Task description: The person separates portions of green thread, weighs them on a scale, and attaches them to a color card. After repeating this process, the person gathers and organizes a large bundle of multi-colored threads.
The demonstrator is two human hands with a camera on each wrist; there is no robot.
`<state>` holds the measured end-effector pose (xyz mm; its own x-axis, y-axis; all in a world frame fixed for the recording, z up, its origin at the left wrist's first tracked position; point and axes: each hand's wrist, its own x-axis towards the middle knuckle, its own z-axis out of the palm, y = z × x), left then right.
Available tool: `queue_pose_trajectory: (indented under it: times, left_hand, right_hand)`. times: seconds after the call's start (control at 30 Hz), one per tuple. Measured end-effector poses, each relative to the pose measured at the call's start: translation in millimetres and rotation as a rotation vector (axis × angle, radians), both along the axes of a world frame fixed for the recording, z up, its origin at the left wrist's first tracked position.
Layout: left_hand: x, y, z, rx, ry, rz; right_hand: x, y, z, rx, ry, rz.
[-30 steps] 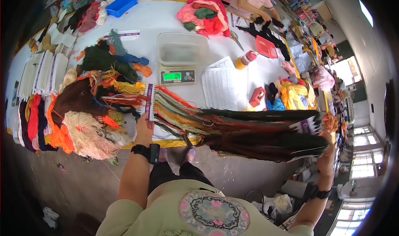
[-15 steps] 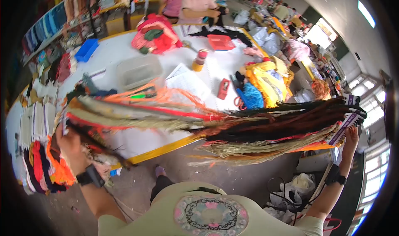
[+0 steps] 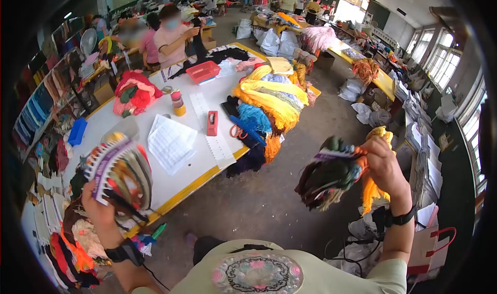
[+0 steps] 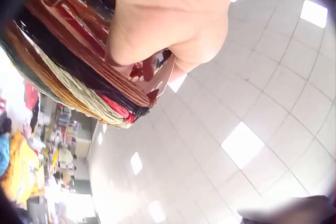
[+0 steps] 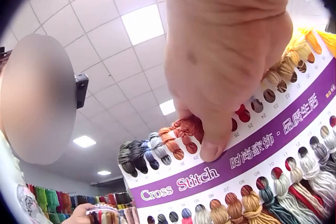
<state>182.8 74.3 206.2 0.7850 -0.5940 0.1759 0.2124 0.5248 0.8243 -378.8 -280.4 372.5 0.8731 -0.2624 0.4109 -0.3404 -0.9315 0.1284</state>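
Observation:
My left hand grips a white, purple-banded card of embroidery thread at the left, above the table's near side. Up close in the left wrist view, its skeins run in brown, black, cream, red and gold, and the fingers curl over the card's edge. On the right, raised over the floor, my right hand pinches a second thread card, with dark green, brown and yellow strands hanging from it. In the right wrist view the thumb presses on its "Cross Stitch" purple band, beside numbered, threaded holes.
The white table has a yellow edge. On it are paper sheets, a red dispenser, orange-handled scissors, a red basket and heaped yellow yarn. A masked person stands opposite. Bags lie low at right.
The long strands stretched between my hands are now two separate bundles, one in each hand. My right hand has come inward, and the head view has lifted, showing more of the room.

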Motion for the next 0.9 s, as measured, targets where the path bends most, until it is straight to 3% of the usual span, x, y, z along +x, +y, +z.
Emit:
queue_pose_trajectory:
  times: [0.03, 0.1, 0.17, 0.3, 0.4, 0.5, 0.57, 0.6, 0.7, 0.83, 0.9]
  left_hand:
    - [-32, -31, 18, -0.117, 0.182, -0.235]
    - [-108, -85, 55, -0.124, 0.209, -0.189]
    - [-162, -128, 74, -0.098, 0.169, -0.331]
    - [-237, -207, 76, 0.030, 0.229, -0.702]
    - [-280, -266, 54, 0.074, 0.219, -0.993]
    - [-299, -317, 19, 0.216, -0.179, -1.132]
    - [-310, -344, 34, 0.004, 0.196, -1.378]
    - [-313, -364, 33, -0.160, 0.119, -1.437]
    - [-304, -420, 18, -0.276, 0.008, -1.553]
    - [-286, -491, 7, -0.260, 0.192, -1.577]
    - [-257, -523, 8, -0.212, 0.079, -1.494]
  right_hand:
    - [-5, 1, -2, -0.006, -0.005, 0.013]
    - [-16, 0, -4, -0.034, -0.022, 0.079]
    - [-24, 1, -4, 0.052, -0.012, 0.126]
    - [-19, -11, -19, 0.268, -0.036, 0.285]
    - [-9, -27, -37, 0.450, 0.002, 0.337]
    - [1, -57, -57, 0.513, 0.024, 0.327]
    - [9, -79, -69, 0.705, -0.163, 0.249]
    - [12, -91, -68, 0.684, -0.173, 0.195]
    - [22, -137, -54, 0.514, 0.013, 0.171]
    - [21, -205, -43, 0.479, 0.102, 0.015]
    - [24, -243, -37, 0.434, 0.093, -0.015]
